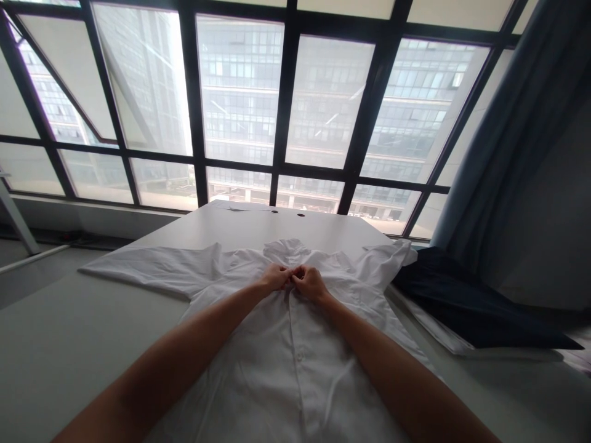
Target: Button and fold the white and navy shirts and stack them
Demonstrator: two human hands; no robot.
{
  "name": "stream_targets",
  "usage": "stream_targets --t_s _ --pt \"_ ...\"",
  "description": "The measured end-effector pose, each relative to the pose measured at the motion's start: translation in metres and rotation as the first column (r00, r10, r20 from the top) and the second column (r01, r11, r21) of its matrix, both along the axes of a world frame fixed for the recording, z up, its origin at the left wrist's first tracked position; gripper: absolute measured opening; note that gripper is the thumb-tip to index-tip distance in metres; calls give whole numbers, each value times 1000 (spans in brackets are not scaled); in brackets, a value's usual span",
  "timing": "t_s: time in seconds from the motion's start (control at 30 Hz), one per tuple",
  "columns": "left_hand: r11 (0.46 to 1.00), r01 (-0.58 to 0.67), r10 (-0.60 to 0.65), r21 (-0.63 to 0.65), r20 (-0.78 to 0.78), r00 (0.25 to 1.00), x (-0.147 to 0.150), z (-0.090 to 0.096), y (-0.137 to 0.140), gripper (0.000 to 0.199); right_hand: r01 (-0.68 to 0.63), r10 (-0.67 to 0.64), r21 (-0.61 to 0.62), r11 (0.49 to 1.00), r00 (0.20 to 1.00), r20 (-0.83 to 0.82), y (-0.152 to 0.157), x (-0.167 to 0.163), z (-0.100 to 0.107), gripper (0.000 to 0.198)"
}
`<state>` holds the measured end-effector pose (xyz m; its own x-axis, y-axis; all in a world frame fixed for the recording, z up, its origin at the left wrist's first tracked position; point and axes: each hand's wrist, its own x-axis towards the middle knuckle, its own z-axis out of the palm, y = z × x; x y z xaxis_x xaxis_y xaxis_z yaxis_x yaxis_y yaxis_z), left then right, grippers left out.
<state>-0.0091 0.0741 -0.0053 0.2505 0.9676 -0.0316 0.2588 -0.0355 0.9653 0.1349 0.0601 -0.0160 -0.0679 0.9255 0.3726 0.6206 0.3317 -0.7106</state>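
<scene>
A white button-up shirt (pixel 258 363) lies spread face up on the table, its collar (pixel 282 247) at the far end. One sleeve reaches out to the left; the other is bunched at the right. My left hand (pixel 276 277) and my right hand (pixel 308 282) meet at the front placket below the collar. Both are closed in a pinch on the shirt's cloth, fingertips touching or nearly so. Whatever button sits between the fingers is hidden. Nearer to me, a small button (pixel 299 357) shows on the placket.
A pale table (pixel 60 344) carries the shirt. Dark navy cloth (pixel 466 307) lies over something white at the right. White sheets, perhaps paper (pixel 244 207), rest at the far edge. Beyond stand black-framed windows, with a blue-grey curtain (pixel 498 154) on the right.
</scene>
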Motion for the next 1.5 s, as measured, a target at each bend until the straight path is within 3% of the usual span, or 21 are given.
stream_targets --t_s 0.2,0.37,0.53,0.63,0.7,0.77,0.87,0.97,1.03,1.17,1.23,1.33,1.4,1.5 --pt "999 33 -32 -10 42 999 -3 4 -3 31 -76 75 -84 994 997 -10 0 3 5 15" --pt "994 106 -106 5 70 992 -8 5 -5 26 -132 94 -207 969 978 -184 0 5 9 19" --pt "994 89 -89 64 6 996 -7 4 -4 18 -180 93 -296 938 953 -287 -1 7 12 22" --pt "977 80 -53 195 -140 989 -5 3 -5 13 -161 86 -306 938 965 -246 0 9 10 22" --pt "935 66 49 348 -312 949 -5 2 -8 14 -126 67 -290 949 976 -207 2 8 8 23" --pt "862 66 206 502 -467 860 -7 1 -12 15 -90 40 -259 962 981 -190 3 6 6 19" --pt "793 108 336 600 -578 743 -11 -1 -15 22 -34 7 -181 983 989 -149 1 4 6 11" --pt "791 155 339 592 -634 695 -15 -2 -14 28 45 -46 -65 997 999 -13 -6 5 9 8" --pt "798 199 312 569 -672 671 -17 -2 -13 29 89 -94 38 995 982 163 -13 6 11 10" --pt "830 339 153 443 -765 626 -26 -3 -10 42 82 -147 152 985 859 490 -21 11 13 23" --pt "841 390 81 376 -800 595 -34 -2 -8 53 167 -177 70 983 809 560 -22 13 13 41" --pt "835 453 19 313 -838 545 -46 -2 -6 65 295 -112 -195 935 769 629 -23 15 16 71" --pt "821 493 -5 290 -858 513 -52 -1 -8 68 324 -38 -323 889 756 653 -29 12 21 81" --pt "784 555 -30 277 -877 480 -62 -2 -17 70 356 29 -417 837 730 682 -46 4 32 87"
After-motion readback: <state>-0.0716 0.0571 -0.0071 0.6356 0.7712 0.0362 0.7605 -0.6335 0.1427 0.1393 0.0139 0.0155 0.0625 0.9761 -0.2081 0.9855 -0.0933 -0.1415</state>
